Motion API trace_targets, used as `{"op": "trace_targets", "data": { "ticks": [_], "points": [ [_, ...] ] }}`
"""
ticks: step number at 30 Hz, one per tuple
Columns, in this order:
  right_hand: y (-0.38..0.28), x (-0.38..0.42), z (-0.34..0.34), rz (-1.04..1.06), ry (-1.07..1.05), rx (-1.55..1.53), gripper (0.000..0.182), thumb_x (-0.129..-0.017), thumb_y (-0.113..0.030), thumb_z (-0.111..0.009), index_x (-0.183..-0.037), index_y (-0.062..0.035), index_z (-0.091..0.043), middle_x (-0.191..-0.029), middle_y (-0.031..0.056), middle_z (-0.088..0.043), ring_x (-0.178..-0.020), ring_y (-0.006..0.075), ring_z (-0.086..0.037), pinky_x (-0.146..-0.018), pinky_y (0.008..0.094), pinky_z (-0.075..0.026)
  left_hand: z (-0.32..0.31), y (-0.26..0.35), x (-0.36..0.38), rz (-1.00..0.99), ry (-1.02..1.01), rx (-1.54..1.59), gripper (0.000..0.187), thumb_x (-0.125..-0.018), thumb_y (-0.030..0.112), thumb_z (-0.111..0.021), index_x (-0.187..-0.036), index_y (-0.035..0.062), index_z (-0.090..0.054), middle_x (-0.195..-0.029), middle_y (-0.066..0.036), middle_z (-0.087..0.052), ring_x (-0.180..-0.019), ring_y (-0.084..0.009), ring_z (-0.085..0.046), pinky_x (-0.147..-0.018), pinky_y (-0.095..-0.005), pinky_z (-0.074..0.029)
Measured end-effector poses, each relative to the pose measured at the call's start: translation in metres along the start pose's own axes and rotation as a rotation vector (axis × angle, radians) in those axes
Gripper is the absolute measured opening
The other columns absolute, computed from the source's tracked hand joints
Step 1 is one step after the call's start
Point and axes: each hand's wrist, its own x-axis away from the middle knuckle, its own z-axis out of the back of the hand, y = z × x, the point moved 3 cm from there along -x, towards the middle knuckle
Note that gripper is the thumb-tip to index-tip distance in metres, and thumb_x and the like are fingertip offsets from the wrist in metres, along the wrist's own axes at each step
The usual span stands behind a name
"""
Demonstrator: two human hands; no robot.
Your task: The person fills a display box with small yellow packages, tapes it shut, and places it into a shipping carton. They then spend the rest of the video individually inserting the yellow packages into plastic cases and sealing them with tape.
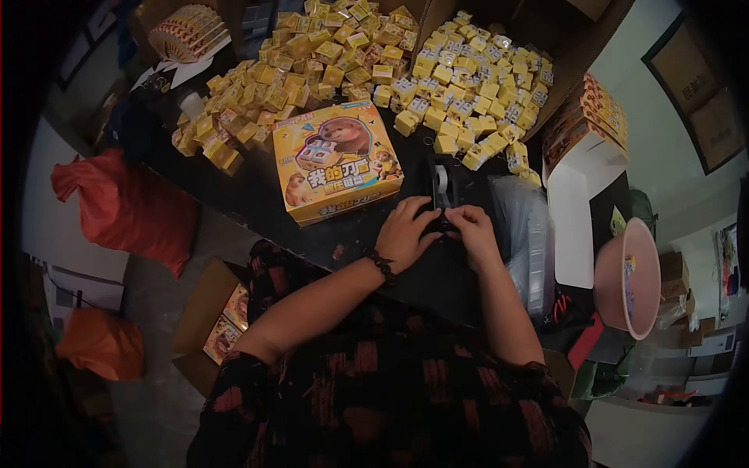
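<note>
A pale tape roll (442, 180) is seated in a black dispenser (434, 186); nearby, right hand (473, 234) fingers are pinched narrow, left hand (402, 234) fingers slightly parted

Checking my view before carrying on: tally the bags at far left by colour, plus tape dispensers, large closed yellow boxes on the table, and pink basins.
Red bag: 1
Orange bag: 1
Tape dispenser: 1
Large closed yellow box: 1
Pink basin: 1
Total: 5
</note>
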Motion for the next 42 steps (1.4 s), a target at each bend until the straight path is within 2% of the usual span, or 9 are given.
{"op": "trace_targets", "data": {
  "ticks": [6, 12, 19, 22, 24, 28, 30, 34, 42],
  "points": [
    [-0.012, 0.020, 0.004, -0.165, -0.068, -0.560, 0.008, -0.087, -0.013, -0.067, -0.086, -0.0047, -0.066, -0.108, 0.0024, -0.054, -0.088, 0.0137, -0.059, -0.076, 0.0274, -0.049, 0.002, 0.000, -0.006, 0.026, 0.089, -0.070, 0.032, -0.079, 0.022, -0.073, -0.108, 0.0111, -0.065, -0.119, -0.010, -0.055, -0.116, -0.0290, -0.050, -0.092, -0.0390, -0.045],
    [0.042, 0.017, 0.012, 0.027, -0.005, -0.158, 0.007, -0.086, -0.006, -0.068, -0.085, 0.0000, -0.067, -0.100, 0.0033, -0.056, -0.089, 0.0119, -0.058, -0.081, 0.0249, -0.046, -0.001, 0.001, -0.001, 0.018, 0.061, -0.089, 0.036, -0.077, 0.019, -0.073, -0.111, 0.0098, -0.064, -0.120, -0.010, -0.053, -0.118, -0.0293, -0.048, -0.093, -0.0390, -0.045],
    [0.030, 0.059, -0.020, 0.222, -0.097, -0.139, 0.006, -0.088, -0.004, -0.064, -0.087, 0.0003, -0.067, -0.093, 0.0014, -0.056, -0.085, 0.0106, -0.056, -0.075, 0.0233, -0.046, 0.130, -0.001, 0.011, 0.114, 0.100, -0.567, 0.091, -0.062, 0.021, -0.083, -0.141, 0.0117, -0.040, -0.144, -0.017, -0.035, -0.136, -0.0352, -0.030, -0.111, -0.0481, -0.026],
    [0.009, 0.059, -0.088, 0.416, -0.308, 0.053, 0.007, -0.089, -0.007, -0.065, -0.089, -0.0001, -0.068, -0.093, 0.0032, -0.056, -0.083, 0.0114, -0.054, -0.073, 0.0233, -0.044, 0.137, -0.047, 0.022, 0.170, 0.032, -0.746, 0.086, -0.066, 0.022, -0.081, -0.141, 0.0154, -0.040, -0.142, -0.016, -0.041, -0.134, -0.0361, -0.035, -0.108, -0.0539, -0.027],
    [0.011, 0.028, -0.127, 0.699, -0.192, 0.263, 0.010, -0.087, -0.010, -0.068, -0.089, -0.0002, -0.069, -0.089, 0.0056, -0.058, -0.081, 0.0125, -0.055, -0.072, 0.0247, -0.044, 0.134, -0.060, 0.025, 0.127, 0.064, -0.787, 0.072, -0.076, 0.020, -0.072, -0.141, 0.0189, -0.041, -0.137, -0.015, -0.046, -0.129, -0.0373, -0.042, -0.106, -0.0569, -0.029],
    [0.017, -0.001, -0.160, 0.686, -0.041, 0.352, 0.011, -0.085, -0.011, -0.070, -0.088, 0.0000, -0.070, -0.080, 0.0074, -0.061, -0.077, 0.0139, -0.055, -0.072, 0.0262, -0.044, 0.132, -0.064, 0.027, 0.099, 0.146, -0.805, 0.051, -0.087, 0.017, -0.055, -0.138, 0.0182, -0.046, -0.136, -0.016, -0.048, -0.129, -0.0376, -0.042, -0.106, -0.0566, -0.028],
    [0.021, -0.003, -0.158, 0.625, 0.022, 0.345, 0.011, -0.082, -0.013, -0.073, -0.084, -0.0022, -0.071, -0.077, 0.0095, -0.065, -0.075, 0.0213, -0.057, -0.071, 0.0323, -0.046, 0.126, -0.069, 0.026, 0.132, 0.153, -0.802, 0.065, -0.081, 0.024, -0.065, -0.142, 0.0200, -0.041, -0.139, -0.016, -0.045, -0.133, -0.0370, -0.038, -0.106, -0.0566, -0.028],
    [0.031, -0.018, -0.155, 0.627, -0.051, 0.258, 0.015, -0.086, -0.013, -0.069, -0.087, 0.0019, -0.070, -0.080, 0.0077, -0.069, -0.072, 0.0132, -0.058, -0.067, 0.0272, -0.047, 0.121, -0.070, 0.027, 0.182, 0.246, -0.690, 0.044, -0.087, 0.024, -0.049, -0.130, 0.0148, -0.053, -0.137, -0.017, -0.048, -0.134, -0.0382, -0.037, -0.108, -0.0575, -0.024],
    [0.001, -0.015, -0.147, 0.519, -0.087, 0.580, 0.031, -0.090, -0.022, -0.067, -0.083, 0.0087, -0.067, -0.081, 0.0093, -0.069, -0.071, 0.0109, -0.057, -0.069, 0.0283, -0.047, 0.096, -0.084, 0.017, 0.237, 0.107, -0.668, 0.052, -0.091, 0.030, -0.054, -0.140, 0.0153, -0.044, -0.149, -0.021, -0.030, -0.138, -0.0451, -0.021, -0.110, -0.0672, -0.010]
  ]
}}
